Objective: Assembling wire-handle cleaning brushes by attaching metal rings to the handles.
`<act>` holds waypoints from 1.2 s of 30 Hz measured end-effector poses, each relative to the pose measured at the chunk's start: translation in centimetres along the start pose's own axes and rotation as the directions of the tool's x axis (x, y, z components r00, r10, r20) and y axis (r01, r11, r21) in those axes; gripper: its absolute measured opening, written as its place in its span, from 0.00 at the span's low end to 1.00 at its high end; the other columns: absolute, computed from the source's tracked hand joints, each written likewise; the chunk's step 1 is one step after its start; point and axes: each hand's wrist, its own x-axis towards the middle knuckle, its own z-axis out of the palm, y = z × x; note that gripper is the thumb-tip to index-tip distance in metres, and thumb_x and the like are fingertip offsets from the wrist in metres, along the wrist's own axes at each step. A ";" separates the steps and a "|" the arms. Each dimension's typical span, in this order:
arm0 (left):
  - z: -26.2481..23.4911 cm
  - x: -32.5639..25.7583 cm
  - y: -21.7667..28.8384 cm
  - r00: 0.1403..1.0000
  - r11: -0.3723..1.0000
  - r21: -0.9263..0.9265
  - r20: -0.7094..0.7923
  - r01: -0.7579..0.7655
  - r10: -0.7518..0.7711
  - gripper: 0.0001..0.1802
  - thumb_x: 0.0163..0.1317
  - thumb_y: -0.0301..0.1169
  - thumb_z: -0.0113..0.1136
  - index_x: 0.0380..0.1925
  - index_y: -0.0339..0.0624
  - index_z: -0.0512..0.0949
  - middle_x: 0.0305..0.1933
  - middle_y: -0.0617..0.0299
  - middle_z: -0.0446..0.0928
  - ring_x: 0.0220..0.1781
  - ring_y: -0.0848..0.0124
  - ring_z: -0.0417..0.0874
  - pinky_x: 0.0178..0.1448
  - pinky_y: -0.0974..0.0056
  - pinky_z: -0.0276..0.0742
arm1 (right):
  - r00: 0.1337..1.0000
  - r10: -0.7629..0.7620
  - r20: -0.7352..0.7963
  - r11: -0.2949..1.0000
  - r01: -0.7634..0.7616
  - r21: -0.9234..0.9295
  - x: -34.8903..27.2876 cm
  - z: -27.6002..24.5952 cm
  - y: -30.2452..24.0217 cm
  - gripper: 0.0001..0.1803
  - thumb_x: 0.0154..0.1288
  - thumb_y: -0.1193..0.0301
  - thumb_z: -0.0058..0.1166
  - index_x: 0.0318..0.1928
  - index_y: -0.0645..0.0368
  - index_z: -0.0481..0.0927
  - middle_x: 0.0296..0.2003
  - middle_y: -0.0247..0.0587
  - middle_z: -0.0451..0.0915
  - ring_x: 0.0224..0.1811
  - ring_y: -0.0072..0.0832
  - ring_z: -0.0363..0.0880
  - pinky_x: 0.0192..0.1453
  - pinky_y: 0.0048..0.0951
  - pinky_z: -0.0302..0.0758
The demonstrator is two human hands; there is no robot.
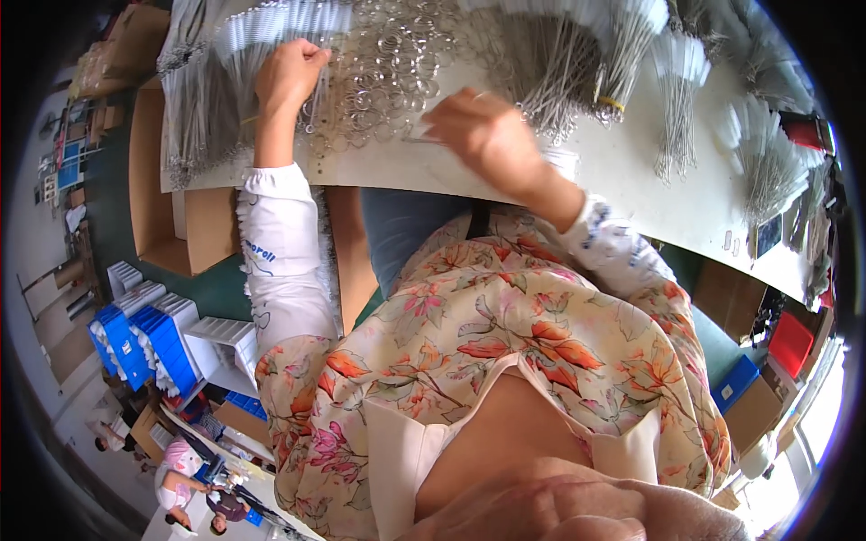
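Pinched together, the fingers of my left hand (pixel 290 77) are over a bundle of thin wire-stemmed brushes (pixel 203 113) at the left of the table. Whatever is between those fingertips is too small to make out. My right hand (pixel 487 135) is above the table's front part, blurred by motion, so its grip cannot be read. Between the hands lies a spread of loose shiny metal rings (pixel 388 81). Pale bristle heads (pixel 284 22) of the brushes show at the far left, beyond my left hand.
More brush bundles (pixel 622 54) lie at the back right, with others (pixel 767 167) along the right side of the white table (pixel 622 149). An open cardboard box (pixel 171 243) stands below the left edge. Blue and white crates (pixel 162 334) are on the floor; other people (pixel 180 478) are farther off.
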 end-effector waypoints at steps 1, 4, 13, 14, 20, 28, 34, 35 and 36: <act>0.2 0.1 -0.1 0.999 1.000 -0.007 -0.033 -0.023 0.023 0.15 0.55 0.48 0.57 0.32 0.50 0.81 0.35 0.62 0.81 0.39 0.62 0.81 0.42 0.59 0.74 | 0.991 0.116 -0.066 0.993 -0.115 0.023 0.6 -1.1 1.5 0.03 0.52 0.74 0.55 0.28 0.53 0.81 0.34 0.31 0.81 0.35 0.28 0.78 0.36 0.26 0.77; -0.1 -0.1 -0.6 0.998 1.000 -0.023 -0.057 -0.004 0.003 0.14 0.55 0.46 0.55 0.32 0.51 0.80 0.35 0.61 0.81 0.39 0.60 0.81 0.41 0.58 0.74 | 0.907 0.416 0.072 0.896 -0.395 -0.202 2.9 -3.1 6.8 0.08 0.59 0.67 0.52 0.36 0.55 0.80 0.33 0.41 0.80 0.30 0.41 0.79 0.37 0.34 0.77; -0.4 -0.9 1.1 0.977 0.880 -0.459 -0.214 -0.121 0.023 0.18 0.57 0.47 0.52 0.33 0.43 0.77 0.33 0.52 0.80 0.38 0.56 0.81 0.40 0.55 0.74 | 0.658 0.644 0.390 0.764 -0.530 -0.369 6.2 -2.6 13.4 0.18 0.49 0.58 0.53 0.37 0.56 0.80 0.39 0.52 0.79 0.44 0.48 0.77 0.47 0.43 0.74; -0.9 -0.9 1.2 0.972 0.775 -0.617 -0.233 -0.136 -0.015 0.19 0.56 0.49 0.53 0.33 0.44 0.78 0.32 0.53 0.80 0.38 0.58 0.81 0.41 0.55 0.74 | 0.602 0.680 0.419 0.733 -0.562 -0.383 6.4 -2.6 13.3 0.19 0.48 0.59 0.54 0.38 0.57 0.80 0.40 0.52 0.79 0.46 0.48 0.77 0.48 0.43 0.73; -7.2 0.4 -3.6 0.806 0.689 -0.666 -0.556 -0.286 -0.202 0.11 0.63 0.37 0.52 0.31 0.41 0.74 0.19 0.65 0.71 0.19 0.77 0.69 0.25 0.68 0.67 | 0.615 0.684 0.393 0.730 -0.567 -0.382 6.6 -3.2 13.7 0.20 0.46 0.59 0.54 0.37 0.60 0.80 0.36 0.52 0.80 0.43 0.46 0.78 0.47 0.39 0.74; -3.2 5.8 -19.0 0.988 0.987 -0.096 -0.068 0.129 -0.136 0.19 0.51 0.47 0.60 0.33 0.43 0.81 0.38 0.52 0.80 0.42 0.58 0.80 0.45 0.58 0.73 | 0.565 0.793 -0.227 0.609 -0.735 0.298 4.2 -11.7 14.7 0.12 0.53 0.62 0.57 0.33 0.57 0.83 0.20 0.34 0.78 0.24 0.15 0.74 0.30 0.20 0.71; -2.5 6.3 -29.5 0.956 0.999 -0.001 -0.290 0.038 -0.037 0.17 0.56 0.44 0.56 0.37 0.44 0.81 0.36 0.55 0.81 0.38 0.62 0.81 0.44 0.62 0.73 | 0.295 0.886 -0.357 0.460 -0.469 0.754 -1.8 -19.6 16.7 0.09 0.66 0.68 0.43 0.36 0.58 0.75 0.21 0.32 0.71 0.17 0.16 0.66 0.16 0.17 0.60; -1.6 7.3 -27.2 0.976 0.996 -0.073 -0.209 0.045 -0.059 0.16 0.57 0.41 0.56 0.37 0.41 0.80 0.34 0.56 0.81 0.36 0.66 0.81 0.43 0.64 0.72 | 0.315 0.885 -0.343 0.465 -0.620 0.632 -4.9 -20.6 17.4 0.10 0.65 0.67 0.42 0.35 0.59 0.75 0.21 0.33 0.71 0.17 0.18 0.67 0.17 0.19 0.63; -2.5 7.5 -31.1 0.973 0.957 -0.272 -0.177 0.098 -0.150 0.15 0.57 0.38 0.57 0.37 0.37 0.80 0.31 0.57 0.81 0.33 0.70 0.80 0.41 0.67 0.72 | 0.369 0.884 -0.285 0.467 -0.704 0.536 -6.5 -20.3 18.4 0.12 0.64 0.65 0.41 0.35 0.59 0.74 0.21 0.35 0.71 0.17 0.20 0.68 0.17 0.21 0.66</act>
